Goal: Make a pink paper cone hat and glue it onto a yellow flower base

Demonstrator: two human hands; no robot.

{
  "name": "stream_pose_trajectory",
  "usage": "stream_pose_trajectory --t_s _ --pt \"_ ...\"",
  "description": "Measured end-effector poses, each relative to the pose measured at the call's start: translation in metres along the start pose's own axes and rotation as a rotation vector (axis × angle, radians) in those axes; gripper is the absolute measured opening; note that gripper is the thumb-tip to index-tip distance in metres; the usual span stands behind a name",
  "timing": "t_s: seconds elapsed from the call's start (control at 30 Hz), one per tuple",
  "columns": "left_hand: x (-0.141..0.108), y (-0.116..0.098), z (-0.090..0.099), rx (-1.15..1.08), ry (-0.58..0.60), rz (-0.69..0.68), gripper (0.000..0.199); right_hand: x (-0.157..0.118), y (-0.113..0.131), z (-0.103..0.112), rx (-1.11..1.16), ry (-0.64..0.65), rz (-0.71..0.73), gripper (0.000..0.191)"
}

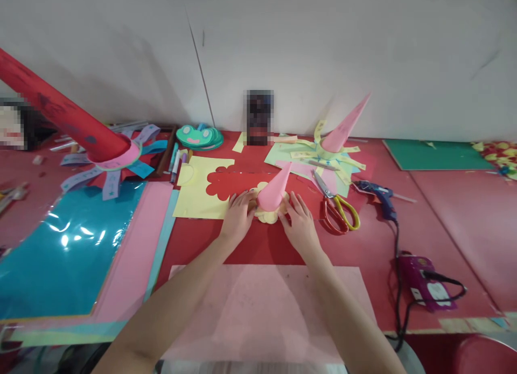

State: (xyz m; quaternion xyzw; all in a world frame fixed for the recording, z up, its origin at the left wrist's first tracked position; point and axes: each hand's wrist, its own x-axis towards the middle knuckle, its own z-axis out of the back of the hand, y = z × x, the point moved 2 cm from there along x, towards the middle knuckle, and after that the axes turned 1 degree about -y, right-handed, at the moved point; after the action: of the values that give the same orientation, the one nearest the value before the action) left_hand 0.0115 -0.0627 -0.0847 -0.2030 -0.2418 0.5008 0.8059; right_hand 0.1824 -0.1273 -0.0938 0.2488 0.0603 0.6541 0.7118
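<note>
A small pink paper cone (273, 192) stands tilted to the right on a pale yellow flower-shaped paper (266, 216), over red paper (309, 193). My left hand (238, 215) is at the left edge of the flower, its fingers together at the paper beside the cone. On the right side, my right hand (298, 217) touches the flower's edge with its fingers apart. Neither hand wraps round the cone. A yellow sheet (194, 196) and a red scalloped shape (220, 184) lie to the left.
Scissors (337, 209) lie right of my right hand, then a glue gun (377, 195) with a black cable. A larger cone (347, 127) stands behind. Blue sheets (76, 250) and a long red cone (68, 115) are at left. A pink mat (258, 309) lies in front.
</note>
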Motion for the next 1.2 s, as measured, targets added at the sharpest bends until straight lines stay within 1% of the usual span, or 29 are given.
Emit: stream_pose_trajectory --t_s 0.2,0.33,0.43,0.53,0.6,0.7,0.8,0.93,1.07,1.2 --pt "0.002 -0.003 0.003 0.032 -0.025 -0.014 0.026 0.001 -0.001 0.002 0.023 -0.02 -0.007 0.047" --pt "0.002 -0.001 0.002 0.039 -0.032 -0.027 0.025 0.003 -0.004 -0.003 0.022 -0.003 0.028 0.055" --pt "0.001 0.001 0.001 0.052 -0.051 -0.039 0.027 0.002 -0.005 -0.008 -0.005 0.013 0.044 0.055" --pt "-0.001 0.001 0.0 0.082 -0.08 -0.04 0.029 0.001 -0.005 -0.011 -0.018 0.001 0.044 0.054" --pt "-0.003 0.001 0.0 0.105 -0.07 -0.048 0.03 0.001 -0.005 -0.012 -0.018 -0.01 0.044 0.054" --pt "-0.005 -0.001 0.0 0.154 -0.022 -0.07 0.038 0.001 -0.004 -0.011 -0.011 -0.019 0.04 0.053" --pt "-0.006 -0.001 0.0 0.194 -0.004 -0.058 0.042 0.001 -0.003 -0.01 0.011 -0.036 0.028 0.052" --pt "-0.006 0.0 0.0 0.196 -0.012 -0.04 0.043 0.005 -0.001 -0.004 0.091 -0.08 0.01 0.053" --pt "-0.006 0.001 -0.001 0.175 -0.034 -0.051 0.039 0.01 0.006 0.003 0.253 -0.101 -0.001 0.054" --pt "-0.004 0.002 0.0 0.137 -0.068 -0.059 0.035 0.016 0.011 0.004 0.43 -0.087 -0.126 0.058"
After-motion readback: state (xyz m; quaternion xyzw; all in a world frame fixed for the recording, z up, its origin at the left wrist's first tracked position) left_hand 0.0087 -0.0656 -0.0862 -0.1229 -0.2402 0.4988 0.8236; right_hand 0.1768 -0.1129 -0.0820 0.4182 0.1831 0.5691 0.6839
